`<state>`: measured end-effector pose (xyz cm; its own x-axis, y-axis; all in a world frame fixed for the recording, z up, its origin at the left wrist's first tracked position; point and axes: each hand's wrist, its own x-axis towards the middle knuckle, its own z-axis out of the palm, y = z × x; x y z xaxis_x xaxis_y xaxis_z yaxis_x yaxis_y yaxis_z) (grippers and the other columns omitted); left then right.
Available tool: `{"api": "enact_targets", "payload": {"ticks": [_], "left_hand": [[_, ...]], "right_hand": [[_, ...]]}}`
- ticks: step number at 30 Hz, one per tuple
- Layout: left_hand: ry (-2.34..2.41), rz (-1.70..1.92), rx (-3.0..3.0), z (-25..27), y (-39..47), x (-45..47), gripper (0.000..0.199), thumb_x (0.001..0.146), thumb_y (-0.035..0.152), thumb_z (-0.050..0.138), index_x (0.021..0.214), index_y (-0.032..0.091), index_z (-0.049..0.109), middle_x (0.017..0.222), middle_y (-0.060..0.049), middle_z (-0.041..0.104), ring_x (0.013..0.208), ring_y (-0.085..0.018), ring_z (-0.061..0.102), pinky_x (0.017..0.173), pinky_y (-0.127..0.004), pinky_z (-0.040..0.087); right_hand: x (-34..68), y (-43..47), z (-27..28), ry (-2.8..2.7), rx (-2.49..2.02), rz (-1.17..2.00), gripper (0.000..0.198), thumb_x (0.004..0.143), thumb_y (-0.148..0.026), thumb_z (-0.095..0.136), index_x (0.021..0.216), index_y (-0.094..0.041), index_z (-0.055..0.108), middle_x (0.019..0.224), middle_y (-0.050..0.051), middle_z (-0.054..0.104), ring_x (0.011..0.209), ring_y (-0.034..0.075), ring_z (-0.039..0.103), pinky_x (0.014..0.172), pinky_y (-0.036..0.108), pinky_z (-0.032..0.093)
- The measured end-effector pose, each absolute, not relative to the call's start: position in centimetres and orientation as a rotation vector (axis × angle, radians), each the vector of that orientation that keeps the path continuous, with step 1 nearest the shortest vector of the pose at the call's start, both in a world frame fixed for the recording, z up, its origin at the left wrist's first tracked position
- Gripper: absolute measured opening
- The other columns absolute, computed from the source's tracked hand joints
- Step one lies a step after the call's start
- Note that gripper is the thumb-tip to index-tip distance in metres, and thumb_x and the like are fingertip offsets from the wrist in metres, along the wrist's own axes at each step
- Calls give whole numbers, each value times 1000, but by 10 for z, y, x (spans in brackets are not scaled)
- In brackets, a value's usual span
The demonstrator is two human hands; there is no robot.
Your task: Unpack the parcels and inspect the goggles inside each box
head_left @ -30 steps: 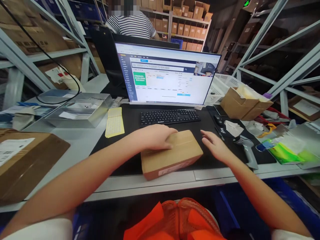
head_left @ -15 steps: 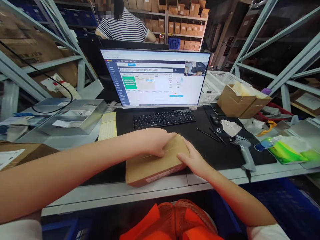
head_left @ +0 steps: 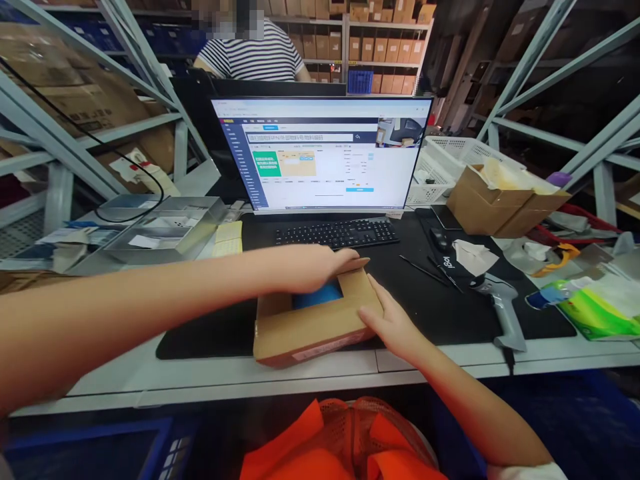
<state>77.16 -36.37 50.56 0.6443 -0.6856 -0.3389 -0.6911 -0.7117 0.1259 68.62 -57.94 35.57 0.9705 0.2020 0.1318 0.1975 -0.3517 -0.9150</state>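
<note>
A brown cardboard box point(head_left: 305, 333) lies on the black desk mat in front of me, with a white label along its near side. One top flap point(head_left: 356, 265) stands raised at the back, and my left hand point(head_left: 323, 263) is closed on it. Through the gap something blue point(head_left: 320, 295) shows inside; its kind I cannot make out. My right hand point(head_left: 387, 317) grips the box at its right end, thumb on top and fingers along the side. My left forearm hides part of the box's far left.
Behind the box stand a keyboard point(head_left: 340, 233) and a lit monitor point(head_left: 330, 180). To the right lie a mouse point(head_left: 440, 240), a barcode scanner point(head_left: 505, 313), tweezers-like tools point(head_left: 425, 270) and a tissue pack point(head_left: 600, 310). Grey trays point(head_left: 195, 233) stand left. A person in stripes point(head_left: 260, 53) is beyond.
My left hand has pulled the box's top flap up and back, baring the blue contents. My right hand keeps its hold on the right end. The view has shifted slightly left.
</note>
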Motion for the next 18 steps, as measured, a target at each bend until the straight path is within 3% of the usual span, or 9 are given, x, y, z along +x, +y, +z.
{"api": "enact_targets", "payload": {"ticks": [3,5,8,11,14,16,18], "left_hand": [[1146,707,-3010,504,-346,789,66,88,8,39,153,22,41,114,-4,76,89,-17,72,81,-25,51],[1044,631,-3096,493,-335,787,58,90,8,33,145,17,49,110,-5,77,92,-17,72,86,-27,51],[1010,562,-3070,476,-323,767,50,97,34,44,144,17,54,122,-11,74,106,-25,70,92,-34,51],[1183,480,-2973,472,-314,751,76,86,61,63,147,17,54,133,-14,68,113,-32,67,93,-37,51],[1157,459,-3006,484,-309,759,51,97,56,48,120,19,74,110,-10,76,93,-26,70,77,-32,49],[1093,584,-3067,492,-306,777,50,102,50,39,96,18,78,92,-7,77,78,-21,67,67,-28,44],[1085,714,-3144,493,-301,796,49,102,48,41,90,16,77,88,-4,76,75,-17,63,64,-25,41]], "right_hand": [[683,-580,356,-382,-1988,-141,65,96,-49,60,153,-22,45,160,13,42,148,30,39,124,52,32],[682,-581,356,-435,-2025,-256,48,97,-45,60,138,-22,57,158,12,43,146,30,41,122,52,34],[683,-581,359,-447,-2067,-309,32,95,-42,63,120,-22,61,156,13,45,142,32,45,117,55,39],[684,-581,364,-479,-2092,-307,29,93,-39,66,115,-23,57,153,13,46,140,33,47,113,56,42],[681,-581,371,-539,-2117,-449,29,93,-36,69,114,-24,54,150,14,48,138,32,49,110,56,46],[678,-583,374,-614,-2116,-639,30,92,-31,72,114,-24,52,144,15,53,139,33,49,108,56,47],[672,-587,372,-752,-2069,-831,35,90,-20,73,117,-24,52,132,13,62,135,31,55,108,54,48]]}}
